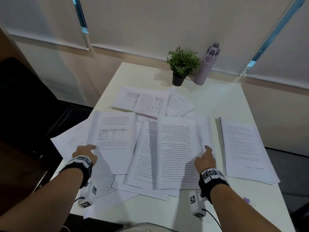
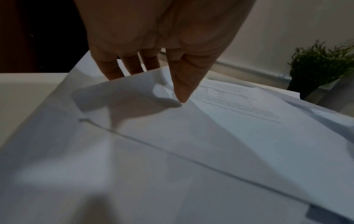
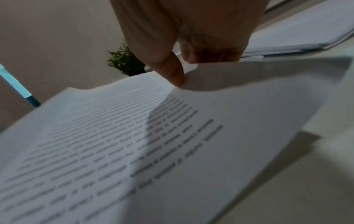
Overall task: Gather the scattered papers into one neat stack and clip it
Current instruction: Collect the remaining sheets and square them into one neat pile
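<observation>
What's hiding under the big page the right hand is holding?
Under the page pinched by the right hand lie more printed sheets, fanned out at its left and near edges. The white table is below them. Whatever lies directly beneath the page's middle is covered.

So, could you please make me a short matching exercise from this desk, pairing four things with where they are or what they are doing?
Things:
1. plant
2. bottle
3. left hand
4. right hand

Places or states:
A. pinches the edge of a densely printed sheet
B. stands in a dark pot at the table's far edge
C. lilac, upright, just right of the plant
D. grips the sheet that carries a table

Pairs: 1-B, 2-C, 3-D, 4-A
</observation>
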Action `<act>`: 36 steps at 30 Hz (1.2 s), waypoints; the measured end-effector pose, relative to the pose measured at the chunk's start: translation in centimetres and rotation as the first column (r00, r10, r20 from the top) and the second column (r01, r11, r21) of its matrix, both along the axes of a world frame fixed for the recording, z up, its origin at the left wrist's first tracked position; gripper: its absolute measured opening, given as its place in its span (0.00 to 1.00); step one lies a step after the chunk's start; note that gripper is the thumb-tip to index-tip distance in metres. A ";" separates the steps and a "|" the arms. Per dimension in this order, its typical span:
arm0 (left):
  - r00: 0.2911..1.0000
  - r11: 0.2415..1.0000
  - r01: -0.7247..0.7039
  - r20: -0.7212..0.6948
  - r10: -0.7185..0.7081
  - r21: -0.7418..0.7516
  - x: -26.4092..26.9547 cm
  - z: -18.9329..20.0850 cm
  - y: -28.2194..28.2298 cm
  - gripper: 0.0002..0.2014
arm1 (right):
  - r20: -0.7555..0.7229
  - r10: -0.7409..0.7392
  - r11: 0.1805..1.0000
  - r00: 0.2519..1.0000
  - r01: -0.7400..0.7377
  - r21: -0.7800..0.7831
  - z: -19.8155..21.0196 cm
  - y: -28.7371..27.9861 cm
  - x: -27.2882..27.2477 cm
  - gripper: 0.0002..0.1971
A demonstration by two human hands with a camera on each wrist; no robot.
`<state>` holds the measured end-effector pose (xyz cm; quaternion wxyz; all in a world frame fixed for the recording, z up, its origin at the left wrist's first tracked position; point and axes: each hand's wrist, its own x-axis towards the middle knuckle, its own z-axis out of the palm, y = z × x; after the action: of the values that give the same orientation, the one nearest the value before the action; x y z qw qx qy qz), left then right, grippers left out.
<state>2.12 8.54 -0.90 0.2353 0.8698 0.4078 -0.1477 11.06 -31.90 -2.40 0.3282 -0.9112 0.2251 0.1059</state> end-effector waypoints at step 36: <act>0.730 0.841 -0.462 0.418 0.541 -0.282 -8.0 1.5 -0.1 0.33 | 0.042 0.174 0.978 0.984 -0.178 0.109 -2.4 7.8 -2.8 0.06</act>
<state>-5.89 8.49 0.62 0.4286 0.7136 0.5430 0.1107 8.27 -24.07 -4.81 0.3720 -0.9093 0.1319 0.1321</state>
